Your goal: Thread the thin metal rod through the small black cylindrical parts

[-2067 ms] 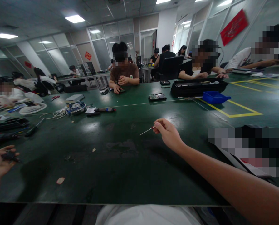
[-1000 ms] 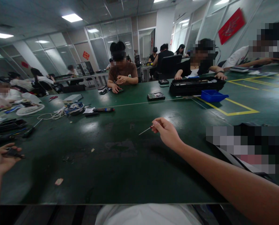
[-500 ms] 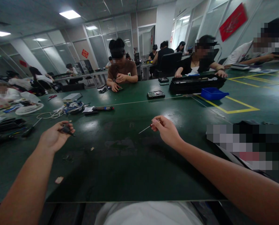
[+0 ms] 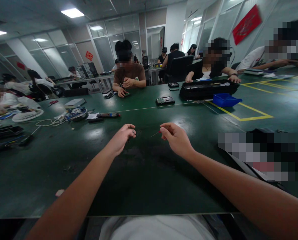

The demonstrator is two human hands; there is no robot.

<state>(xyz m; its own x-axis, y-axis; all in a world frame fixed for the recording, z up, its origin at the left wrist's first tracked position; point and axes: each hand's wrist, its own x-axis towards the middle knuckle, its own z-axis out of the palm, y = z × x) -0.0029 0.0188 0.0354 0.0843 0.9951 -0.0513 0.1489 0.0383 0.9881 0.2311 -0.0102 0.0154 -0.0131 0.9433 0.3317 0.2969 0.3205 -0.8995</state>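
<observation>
My right hand [image 4: 177, 138] is closed around a thin screwdriver [image 4: 155, 134]. Its slim metal shaft points left and a bit of red shows at the fingertips, while my palm hides the rest. Left of it, my left hand [image 4: 121, 138] is curled over a small dark part [image 4: 128, 140], mostly covered by the fingers. A gap separates the screwdriver's tip from my left fingers. Both hands are above the green table [image 4: 149, 186], in front of me.
Beyond my hands lie an opened hard drive [image 4: 165, 100], a blue bin [image 4: 226, 99] and a long black casing [image 4: 209, 89]. Tools and cables [image 4: 76, 114] are at the left. A pixelated object [image 4: 259, 156] lies right. A person in brown [image 4: 130, 75] sits opposite.
My left hand has swung right, from the table's left side to near my right hand, carrying the small dark part. The right hand has barely moved; the screwdriver's shaft now looks shorter.
</observation>
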